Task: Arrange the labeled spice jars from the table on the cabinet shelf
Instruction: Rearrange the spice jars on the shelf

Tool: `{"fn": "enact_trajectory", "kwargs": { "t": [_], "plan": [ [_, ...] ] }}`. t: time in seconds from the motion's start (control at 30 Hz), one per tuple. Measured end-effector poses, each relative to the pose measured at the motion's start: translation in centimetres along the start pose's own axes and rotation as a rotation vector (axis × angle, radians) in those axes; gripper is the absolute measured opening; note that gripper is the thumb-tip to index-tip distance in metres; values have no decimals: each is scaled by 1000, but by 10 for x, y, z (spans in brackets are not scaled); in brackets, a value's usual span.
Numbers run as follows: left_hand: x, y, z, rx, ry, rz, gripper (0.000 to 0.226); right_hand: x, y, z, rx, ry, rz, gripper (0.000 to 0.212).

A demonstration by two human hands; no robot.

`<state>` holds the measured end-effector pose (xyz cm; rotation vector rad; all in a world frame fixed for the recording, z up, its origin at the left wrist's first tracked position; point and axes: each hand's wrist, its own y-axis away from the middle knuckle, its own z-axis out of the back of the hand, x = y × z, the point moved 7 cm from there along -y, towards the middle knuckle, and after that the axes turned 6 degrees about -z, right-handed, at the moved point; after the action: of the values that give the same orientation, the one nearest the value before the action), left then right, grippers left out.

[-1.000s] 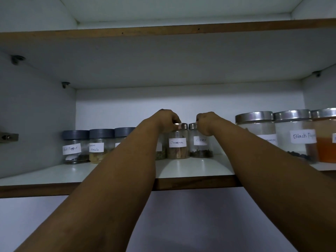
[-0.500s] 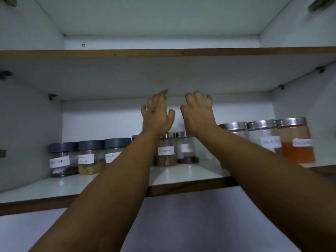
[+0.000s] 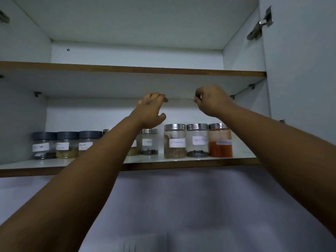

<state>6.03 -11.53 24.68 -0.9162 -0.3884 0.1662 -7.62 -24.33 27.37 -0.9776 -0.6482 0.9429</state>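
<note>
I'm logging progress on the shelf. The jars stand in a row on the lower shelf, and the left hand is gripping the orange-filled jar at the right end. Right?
Not quite. The head view shows the left hand empty and raised above the row; nothing grips the orange-filled jar. It does stand at the right end of the row on the lower shelf.

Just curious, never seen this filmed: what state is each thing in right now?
Left hand: raised above jars, fingers loosely open, empty.
Right hand: raised, fingers curled, empty.
Dark-lidded jars: lidded, upright.
Steel-lidded jars: lidded, upright.
Cabinet door: open.
Upper shelf: no jars visible.
</note>
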Motion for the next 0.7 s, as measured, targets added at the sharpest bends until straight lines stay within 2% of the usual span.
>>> {"fn": "enact_trajectory", "kwargs": {
  "t": [0.07,0.17,0.23,0.33,0.4,0.5,0.7],
  "plan": [
    [-23,-7,-7,55,24,7,48,-11,9,-7,73,92,34,33],
    [-50,-16,-22,111,33,28,45,-19,19,-31,300,139,83,30],
    [-60,-21,-35,168,-1,53,45,-20,21,-43,365,123,80,36],
    [-56,-26,-50,252,-72,121,46,-13,22,-57,378,207,176,41],
    [-51,-28,-56,307,-128,135,36,-10,22,-66,424,233,176,37],
    [-44,-33,-58,324,-135,117,26,-6,18,-73,407,297,205,30],
    [-20,-51,-77,382,-99,108,21,-5,-5,-100,426,302,118,27]
  ]
}}
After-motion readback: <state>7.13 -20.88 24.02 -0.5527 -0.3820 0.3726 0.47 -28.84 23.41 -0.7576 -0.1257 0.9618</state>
